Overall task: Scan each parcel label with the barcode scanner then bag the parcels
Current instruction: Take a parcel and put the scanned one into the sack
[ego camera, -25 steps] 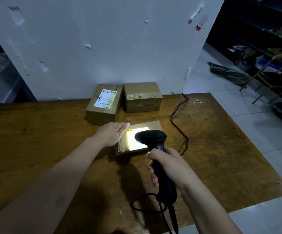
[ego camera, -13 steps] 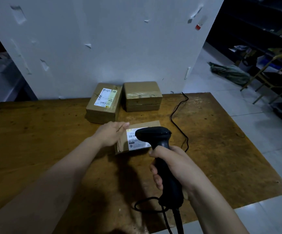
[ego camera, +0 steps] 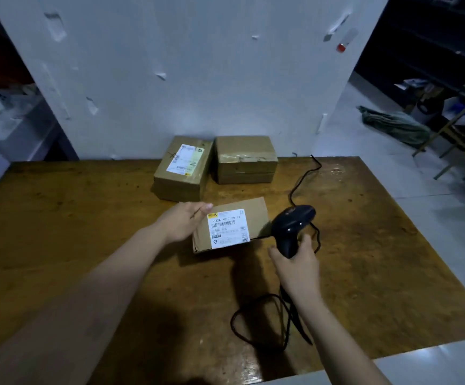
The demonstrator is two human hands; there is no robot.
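Steadying small brown cardboard parcel [ego camera: 230, 227] w/ white label, mid wooden counter [ego camera: 86, 218]: left hand [ego camera: 182, 222] flat-fingered on its left top edge; right hand [ego camera: 295, 262] clamped on black barcode scanner [ego camera: 292, 223] just right of it. Prob light, stiff; grip by side edges.

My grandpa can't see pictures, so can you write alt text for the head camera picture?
A person's right hand grips a black barcode scanner beside a small labelled parcel on a wooden table, while the left hand touches the parcel's left edge. Two more parcels stand behind, against a white wall.
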